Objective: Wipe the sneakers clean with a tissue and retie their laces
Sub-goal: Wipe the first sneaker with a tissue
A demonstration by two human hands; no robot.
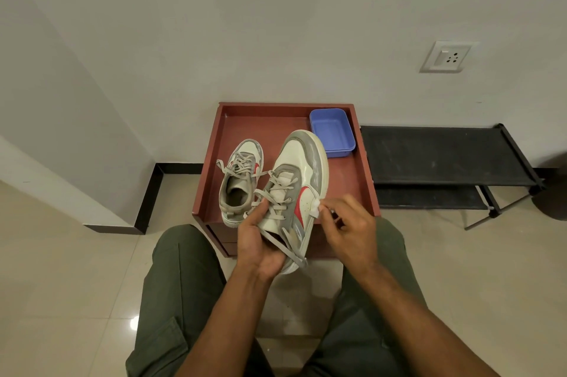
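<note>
Left hand (260, 241) grips the held sneaker (294, 192) at centre frame; right hand (349, 223) pinches tissue (316, 208), wiping its side; laces likely follow.

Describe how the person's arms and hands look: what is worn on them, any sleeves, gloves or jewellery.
Both forearms are bare right to the bottom edge of the picture; no sleeve shows. The left hand and the right hand wear no gloves. No watch, bracelet or band is seen on either wrist, and no ring can be made out on the fingers that show. The only clothing in view is olive-green trousers on the legs.
</note>
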